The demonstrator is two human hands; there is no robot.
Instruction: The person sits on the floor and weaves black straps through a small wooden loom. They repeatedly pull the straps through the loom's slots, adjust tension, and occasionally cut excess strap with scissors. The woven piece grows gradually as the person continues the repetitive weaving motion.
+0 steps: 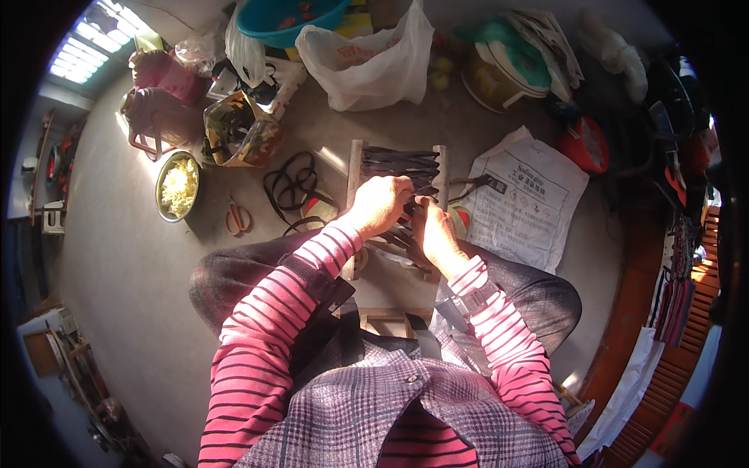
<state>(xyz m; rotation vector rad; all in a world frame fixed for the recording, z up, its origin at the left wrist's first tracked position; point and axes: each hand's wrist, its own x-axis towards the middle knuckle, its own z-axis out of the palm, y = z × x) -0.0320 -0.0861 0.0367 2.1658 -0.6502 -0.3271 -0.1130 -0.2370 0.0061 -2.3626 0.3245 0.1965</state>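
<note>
- Floor (pixel 125 257): grey, bare concrete look; you sit on it, knees apart, frame betw. your legs.
- White printed sack (pixel 530 199): flat on floor, just R of the frame, near your R knee.
- White plastic bag (pixel 367 66): slumped open at top centre, well beyond the frame; teal basin (pixel 289 17) behind it.
- Wooden frame (pixel 390 226): two upright side rails w/ dark strips (pixel 399 161) strung across the far end. Lies lengthwise away from you, near end at your lap.
- Your L hand (pixel 380 204): on the strips at mid-frame, fingers curled together, clamped on a dark strip at the R side of the fist.
- Your R hand (pixel 434 238): just beside L, touching the same bundle of strips; fingers point fwd into the strips. Can't tell if pinched shut or only pressing – tips hidden.
- Black loops of strip (pixel 290 183): loose on floor, L of frame, near but apart from it.
- Metal bowl (pixel 178 186): further L, holds pale yellow pieces.
- Orange-handled scissors (pixel 237 218): on floor betw. bowl and black loops, untouched.
</note>
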